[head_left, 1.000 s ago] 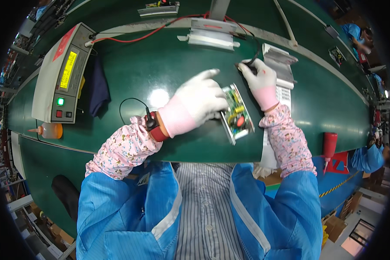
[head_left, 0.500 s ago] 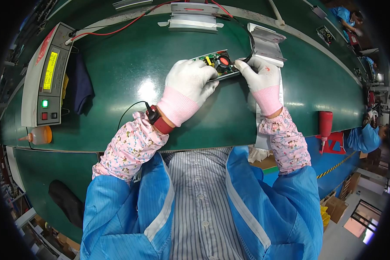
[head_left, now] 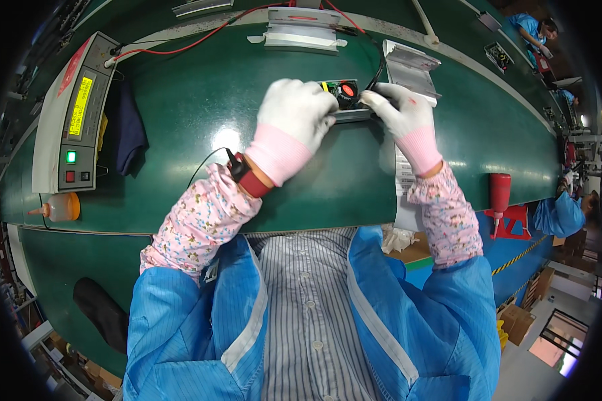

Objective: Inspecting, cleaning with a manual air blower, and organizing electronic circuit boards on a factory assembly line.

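As green bench (head_left: 341, 187) spans workshop (head_left: 555, 314), left hand (head_left: 293, 107) grips circuit board (head_left: 346, 100) aligned nine-to-three o'clock, right hand (head_left: 405, 115) pinching black lead (head_left: 379, 69).

The surface (head_left: 201, 107) is smooth and glossy, the cloth (head_left: 132, 134) near its left edge matt, the far-edge brackets (head_left: 302, 39) and circuit-board channel (head_left: 352, 116) metal.

The white-gloved left hand (head_left: 293, 112) grips the 9 o'clock end of a circuit board (head_left: 346, 93) in a metal channel (head_left: 352, 116). At its 3 o'clock end the gloved right hand (head_left: 400, 112) pinches a black cable (head_left: 381, 67). From the board, a boxy tester (head_left: 55, 144) with a lit yellow screen (head_left: 81, 107) stands at 9 o'clock, an orange bottle (head_left: 64, 207) at 8, a red bottle (head_left: 499, 192) at 4.
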Demonstrator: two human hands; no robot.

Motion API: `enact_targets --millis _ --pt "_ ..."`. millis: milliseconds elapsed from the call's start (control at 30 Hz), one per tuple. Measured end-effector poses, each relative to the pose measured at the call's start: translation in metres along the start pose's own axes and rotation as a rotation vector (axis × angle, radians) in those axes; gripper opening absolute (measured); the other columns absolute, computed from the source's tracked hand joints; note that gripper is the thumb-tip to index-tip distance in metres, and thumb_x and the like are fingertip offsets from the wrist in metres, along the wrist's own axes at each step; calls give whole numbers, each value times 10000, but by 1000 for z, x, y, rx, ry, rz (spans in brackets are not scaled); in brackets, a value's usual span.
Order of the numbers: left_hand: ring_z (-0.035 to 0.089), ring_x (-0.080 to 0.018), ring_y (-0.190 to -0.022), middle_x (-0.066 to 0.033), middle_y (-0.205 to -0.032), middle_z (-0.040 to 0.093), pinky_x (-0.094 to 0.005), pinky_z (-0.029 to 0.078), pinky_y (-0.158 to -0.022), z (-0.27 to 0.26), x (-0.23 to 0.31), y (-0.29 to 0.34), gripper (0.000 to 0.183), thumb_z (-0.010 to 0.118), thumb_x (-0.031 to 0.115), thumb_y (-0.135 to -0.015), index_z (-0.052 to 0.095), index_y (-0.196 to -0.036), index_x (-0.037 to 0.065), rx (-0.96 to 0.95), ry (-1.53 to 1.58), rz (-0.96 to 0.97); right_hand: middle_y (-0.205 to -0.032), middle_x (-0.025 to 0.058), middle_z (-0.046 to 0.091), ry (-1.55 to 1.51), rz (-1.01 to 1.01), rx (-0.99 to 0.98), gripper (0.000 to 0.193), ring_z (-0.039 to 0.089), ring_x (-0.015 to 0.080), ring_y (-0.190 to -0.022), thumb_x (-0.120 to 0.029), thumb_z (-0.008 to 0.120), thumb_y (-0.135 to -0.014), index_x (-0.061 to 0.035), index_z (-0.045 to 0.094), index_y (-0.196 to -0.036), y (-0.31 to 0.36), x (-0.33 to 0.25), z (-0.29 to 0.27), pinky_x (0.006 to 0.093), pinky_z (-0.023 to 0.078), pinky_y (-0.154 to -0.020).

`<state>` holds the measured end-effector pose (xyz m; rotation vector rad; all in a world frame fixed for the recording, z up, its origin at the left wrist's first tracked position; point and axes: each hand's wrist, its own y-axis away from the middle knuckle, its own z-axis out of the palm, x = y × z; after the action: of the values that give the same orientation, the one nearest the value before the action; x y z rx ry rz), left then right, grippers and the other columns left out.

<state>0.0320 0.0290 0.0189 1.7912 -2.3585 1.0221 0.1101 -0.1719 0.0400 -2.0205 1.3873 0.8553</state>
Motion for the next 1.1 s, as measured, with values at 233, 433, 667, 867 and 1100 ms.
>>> enact_targets --millis 233,433,667,867,1100 --pt "613 -249 -872 -24 -963 696 -363 478 -834 2 -84 -61 194 769 179 -818 743 -993 96 142 77 -6 -962 77 764 -63 -138 306 264 653 155 -765 -134 706 -916 15 737 -1132 13 33 19 255 519 -720" --pt "628 -247 -952 -61 -1117 697 -361 493 -863 -2 -110 -80 300 773 201 -859 746 -1140 98 81 -27 -73 -1026 85 759 35 -226 295 243 671 159 -846 -86 689 -927 6 734 -1148 12 42 26 254 532 -791" --pt "602 -278 -1128 -114 -1273 653 -365 473 -965 -65 -88 -12 406 803 176 -846 716 -1233 88 508 -153 -103 -1053 89 752 -7 -264 279 231 680 175 -909 -68 679 -931 8 730 -1143 9 52 31 262 531 -847" --pt "522 -308 -1223 -126 -1307 599 -411 415 -1053 -148 -114 105 437 796 167 -805 705 -1227 100 980 -687 -277 -1126 98 743 -41 -202 228 247 677 186 -1005 -75 649 -958 9 716 -1181 11 58 24 268 512 -925" --pt "514 -331 -1203 -146 -1310 572 -442 413 -1052 -186 -151 172 453 782 151 -800 681 -1239 112 982 -720 -583 -1144 99 737 -104 -197 191 263 677 185 -1023 -63 648 -961 13 710 -1205 7 56 29 268 510 -941"
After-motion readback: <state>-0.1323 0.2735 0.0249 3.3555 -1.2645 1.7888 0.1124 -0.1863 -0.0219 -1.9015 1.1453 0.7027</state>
